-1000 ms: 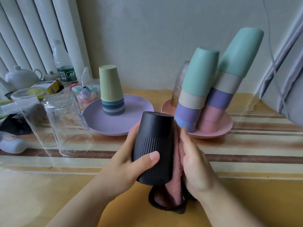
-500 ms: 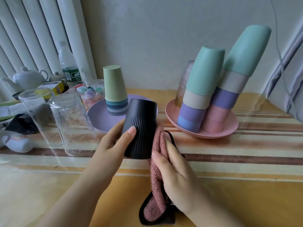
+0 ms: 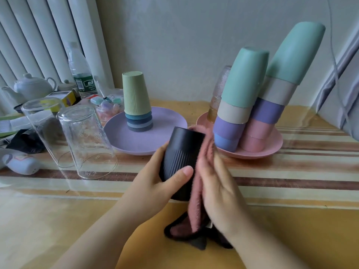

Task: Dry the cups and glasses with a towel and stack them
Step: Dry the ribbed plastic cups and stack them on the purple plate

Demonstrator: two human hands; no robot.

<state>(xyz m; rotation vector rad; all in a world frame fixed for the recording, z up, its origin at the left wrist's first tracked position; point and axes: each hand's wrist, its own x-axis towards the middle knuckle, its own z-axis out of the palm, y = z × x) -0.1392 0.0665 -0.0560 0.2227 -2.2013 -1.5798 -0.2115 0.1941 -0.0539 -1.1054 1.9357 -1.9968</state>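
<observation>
Just in front of the purple plate point(image 3: 165, 121): left hand point(image 3: 155, 183) wrapped round the upturned black cup point(image 3: 180, 158), right hand point(image 3: 219, 187) flat, straight-fingered, pressing pink towel point(image 3: 202, 171) against its side.

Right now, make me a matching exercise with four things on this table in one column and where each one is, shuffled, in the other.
Things
1. black cup
2. green cup
3. clear glass
4. pink towel

Places
A. upside down on the table, left of the purple plate
B. held in the left hand
C. top of the stack on the purple plate
D. pressed against the black cup by the right hand

Pairs: 1-B, 2-C, 3-A, 4-D
</observation>
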